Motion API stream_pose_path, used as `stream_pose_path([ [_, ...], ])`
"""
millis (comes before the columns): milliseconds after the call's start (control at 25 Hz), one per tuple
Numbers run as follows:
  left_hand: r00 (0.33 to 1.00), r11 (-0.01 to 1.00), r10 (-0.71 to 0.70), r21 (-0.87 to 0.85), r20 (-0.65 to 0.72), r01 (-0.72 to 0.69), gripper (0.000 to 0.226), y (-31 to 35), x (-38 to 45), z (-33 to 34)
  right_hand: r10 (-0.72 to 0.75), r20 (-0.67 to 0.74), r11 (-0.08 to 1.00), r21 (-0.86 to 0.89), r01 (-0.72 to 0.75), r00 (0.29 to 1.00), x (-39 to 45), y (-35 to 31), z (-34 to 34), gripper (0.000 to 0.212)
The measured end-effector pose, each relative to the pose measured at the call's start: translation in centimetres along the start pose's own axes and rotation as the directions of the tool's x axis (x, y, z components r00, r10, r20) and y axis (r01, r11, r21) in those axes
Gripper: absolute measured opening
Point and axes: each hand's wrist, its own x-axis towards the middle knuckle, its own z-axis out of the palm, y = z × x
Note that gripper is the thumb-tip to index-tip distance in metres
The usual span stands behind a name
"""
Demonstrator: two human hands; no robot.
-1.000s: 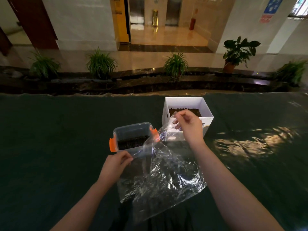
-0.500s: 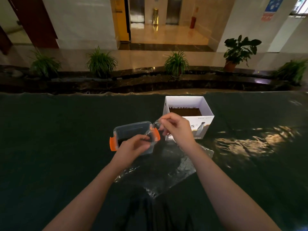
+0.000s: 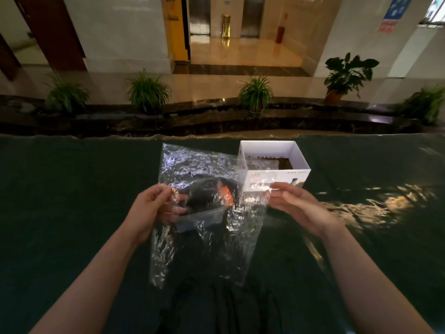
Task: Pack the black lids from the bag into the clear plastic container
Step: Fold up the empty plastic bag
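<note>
Clear plastic bag [image 3: 204, 213] held up flat above the dark green tabletop [image 3: 72, 213], stretched between both hands. Left hand [image 3: 150, 208] clamped on the bag's left edge, thumb in front, fingers behind the film. Right hand [image 3: 292, 203] pinching the right edge between thumb and fingertips, the other fingers loosely extended. Bag apparently empty: no black lids visible inside it.

Clear plastic container [image 3: 204, 208] with orange latches seen through the film, directly behind the bag on the tabletop. Dark mass inside it, probably the black lids [image 3: 202, 201], though blurred by the wrinkled plastic. White cardboard box [image 3: 274, 162], open-topped, just behind and to the right of the container.

Risks from here, as judgement only:
- Dropping the slack lower half of the bag onto the open container could drag or tip it and spill the packed lids.
- Letting go with one hand could swing the film across the container.
- Missing a stray lid caught in a crease, given the glare on the wrinkles.
</note>
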Motion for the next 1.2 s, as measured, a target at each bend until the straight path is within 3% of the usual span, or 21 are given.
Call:
stream_pose_path([
  [80, 1.000, 0.998, -0.026, -0.053, -0.010, 0.026, 0.026, -0.5, 0.3, 0.5, 0.092, 0.073, 0.985, -0.155, -0.080, 0.993, 0.5, 1.6, 1.8, 0.043],
  [160, 0.999, 0.995, -0.045, -0.092, -0.023, 0.043, 0.024, -1.0, 0.4, 0.9, 0.148, 0.031, 0.935, -0.330, -0.129, 0.989, 1.3, 3.1, 3.5, 0.037],
  [280, 0.994, 0.986, -0.104, -0.132, -0.032, 0.099, 0.026, -1.8, 0.3, 0.6, 0.076, -0.099, 0.983, -0.158, -0.091, 0.992, 1.7, 3.3, 4.6, 0.033],
  [360, 0.985, 0.985, -0.168, 0.036, 0.028, 0.167, 0.028, -2.5, -0.1, 0.3, 0.034, -0.181, 0.998, -0.050, -0.043, 0.983, 1.8, 2.8, 4.5, 0.036],
  [440, 0.984, 0.975, -0.175, 0.145, 0.032, 0.169, 0.026, -3.4, -0.5, -0.1, 0.036, -0.155, 0.999, -0.015, -0.039, 0.987, 1.8, 2.4, 4.5, 0.033],
  [560, 0.993, 0.986, -0.094, 0.127, -0.077, 0.103, 0.021, -3.8, -0.8, -0.8, 0.074, -0.024, 0.972, -0.223, -0.078, 0.997, 1.6, 2.1, 4.3, 0.025],
  [680, 0.996, 0.971, 0.021, 0.241, -0.081, 0.000, 0.023, -3.6, -0.7, -1.6, 0.036, -0.049, 0.935, -0.350, -0.051, 0.998, 2.1, 2.2, 3.9, 0.015],
  [760, 0.996, 0.962, 0.084, 0.264, -0.043, -0.070, 0.022, -3.3, -0.5, -1.8, 0.026, -0.064, 0.962, -0.269, -0.042, 0.998, 2.5, 2.1, 3.7, 0.016],
  [880, 0.995, 0.982, 0.098, 0.161, 0.017, -0.099, 0.022, -2.8, -0.3, -2.1, 0.072, -0.021, 0.997, -0.020, -0.073, 0.997, 2.6, 2.2, 3.3, 0.026],
  [1000, 0.999, 0.999, -0.028, 0.028, 0.030, 0.028, 0.025, -2.5, -0.3, -2.3, 0.138, -0.081, 0.985, 0.111, -0.129, 0.987, 2.5, 2.8, 3.1, 0.018],
  [1200, 0.982, 0.978, -0.189, -0.099, -0.028, 0.186, 0.014, -2.7, -0.4, -1.3, 0.155, -0.120, 0.984, 0.107, -0.142, 0.981, 2.3, 3.1, 3.2, 0.016],
])
